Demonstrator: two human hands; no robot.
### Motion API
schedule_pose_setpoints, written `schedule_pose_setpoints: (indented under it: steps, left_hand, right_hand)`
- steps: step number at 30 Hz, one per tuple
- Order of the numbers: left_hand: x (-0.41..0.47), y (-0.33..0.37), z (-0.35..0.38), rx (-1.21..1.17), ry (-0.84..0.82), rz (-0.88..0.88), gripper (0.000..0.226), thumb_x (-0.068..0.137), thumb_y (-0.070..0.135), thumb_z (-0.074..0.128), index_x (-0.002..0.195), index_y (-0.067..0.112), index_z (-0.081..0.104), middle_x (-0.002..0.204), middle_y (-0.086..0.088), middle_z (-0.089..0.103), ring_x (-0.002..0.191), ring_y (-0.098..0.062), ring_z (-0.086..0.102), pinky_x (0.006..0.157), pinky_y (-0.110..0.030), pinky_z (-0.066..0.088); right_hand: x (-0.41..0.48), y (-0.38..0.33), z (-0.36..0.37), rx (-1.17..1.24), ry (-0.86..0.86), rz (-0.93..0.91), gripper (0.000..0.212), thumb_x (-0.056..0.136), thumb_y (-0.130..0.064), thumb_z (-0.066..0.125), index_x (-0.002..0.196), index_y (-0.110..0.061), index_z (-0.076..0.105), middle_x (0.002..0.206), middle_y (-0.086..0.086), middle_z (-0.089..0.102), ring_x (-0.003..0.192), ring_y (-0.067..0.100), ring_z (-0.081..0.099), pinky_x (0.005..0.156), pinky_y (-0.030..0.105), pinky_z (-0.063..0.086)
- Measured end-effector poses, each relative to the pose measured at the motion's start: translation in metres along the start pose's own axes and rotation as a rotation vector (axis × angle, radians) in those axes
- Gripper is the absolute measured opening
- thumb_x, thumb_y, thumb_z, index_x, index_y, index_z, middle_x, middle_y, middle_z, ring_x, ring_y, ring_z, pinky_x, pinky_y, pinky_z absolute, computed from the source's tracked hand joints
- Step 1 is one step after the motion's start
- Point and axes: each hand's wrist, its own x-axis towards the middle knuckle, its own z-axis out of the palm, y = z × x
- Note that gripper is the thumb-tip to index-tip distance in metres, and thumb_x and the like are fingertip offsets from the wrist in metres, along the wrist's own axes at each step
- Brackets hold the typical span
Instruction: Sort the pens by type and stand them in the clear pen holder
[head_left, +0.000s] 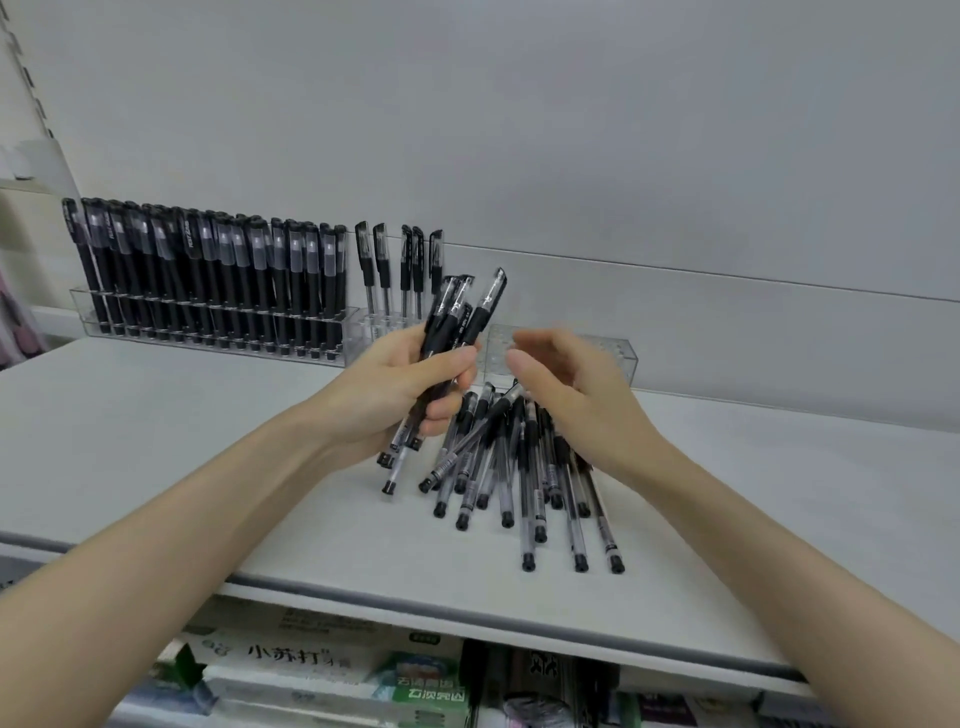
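Many loose pens (501, 462) lie fanned on the shelf (156, 441). Above them, the left hand (395, 389) has its grip closed round a bunch of pens (457, 317). The right hand (571, 384), blurred, is loosely curled and holds nothing. The clear pen holder (208, 340) stands behind, partly filled.

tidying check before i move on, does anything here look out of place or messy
Yes: a loose pile of pens lies jumbled and criss-crossed on the white shelf, in front of the empty clear holder. The left hand grips a bundle of pens not yet stood up. Nothing looks broken or spilled.
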Motion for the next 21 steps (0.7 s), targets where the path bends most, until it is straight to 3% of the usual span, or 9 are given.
schedule_pose_setpoints:
  steps: [3,6,9,13,16,18,21]
  left_hand:
    - [0.01,0.006,-0.002,0.059,-0.06,0.04,0.013,0.092,0.014,0.054,0.093,0.001,0.054,0.065,-0.001,0.057,0.045,-0.009,0.04,0.04,-0.018,0.033]
    - [0.024,0.012,-0.013,0.079,-0.08,0.06,0.025,0.088,0.018,0.058,0.097,-0.006,0.058,0.067,-0.005,0.065,0.047,-0.01,0.048,0.045,-0.017,0.04]
    - [0.043,0.017,-0.032,0.034,-0.05,0.083,0.027,0.085,0.022,0.059,0.099,-0.001,0.061,0.082,-0.012,0.073,0.068,-0.016,0.068,0.061,-0.02,0.053]
    - [0.061,0.013,-0.066,0.134,0.08,0.104,0.028,0.092,0.024,0.058,0.103,-0.001,0.061,0.094,-0.012,0.073,0.091,-0.022,0.07,0.078,-0.032,0.058]
    - [0.062,0.01,-0.082,0.095,0.166,0.094,0.034,0.092,0.03,0.057,0.107,-0.001,0.056,0.08,-0.011,0.068,0.068,-0.022,0.066,0.06,-0.032,0.058]
    - [0.063,0.006,-0.091,0.114,0.191,0.092,0.04,0.092,0.035,0.055,0.109,-0.001,0.053,0.063,-0.007,0.059,0.046,-0.018,0.051,0.043,-0.027,0.044]
    - [0.063,-0.004,-0.094,0.151,0.196,0.11,0.051,0.092,0.041,0.052,0.104,-0.008,0.051,0.055,-0.005,0.042,0.04,-0.015,0.033,0.043,-0.026,0.028]
  right_hand:
    - [0.023,-0.017,0.007,0.237,0.042,-0.006,0.015,0.093,-0.028,0.058,0.107,-0.026,0.058,0.097,-0.02,0.066,0.096,-0.006,0.062,0.086,0.014,0.047]
    - [0.047,-0.031,0.01,0.394,0.153,-0.059,0.006,0.092,-0.016,0.059,0.097,-0.019,0.062,0.086,-0.008,0.07,0.083,0.001,0.065,0.08,0.017,0.05]
    - [0.067,-0.039,0.016,0.377,0.244,-0.092,0.003,0.091,-0.012,0.061,0.093,-0.012,0.063,0.08,-0.003,0.073,0.079,0.01,0.067,0.078,0.026,0.055]
    - [0.094,-0.042,0.019,0.394,0.454,-0.073,0.003,0.092,-0.013,0.06,0.089,-0.013,0.061,0.072,-0.002,0.073,0.07,0.012,0.069,0.061,0.024,0.055]
    - [0.106,-0.035,0.016,0.302,0.527,-0.08,0.002,0.091,-0.011,0.062,0.092,-0.012,0.06,0.075,0.003,0.071,0.072,0.016,0.07,0.058,0.023,0.054]
    - [0.115,-0.029,0.022,0.197,0.553,-0.093,0.011,0.089,-0.01,0.064,0.097,-0.012,0.057,0.078,0.014,0.069,0.076,0.025,0.07,0.061,0.028,0.057]
    - [0.127,-0.024,0.031,0.092,0.579,-0.11,0.025,0.086,-0.012,0.067,0.103,-0.019,0.05,0.077,0.025,0.067,0.07,0.03,0.067,0.069,0.043,0.058]
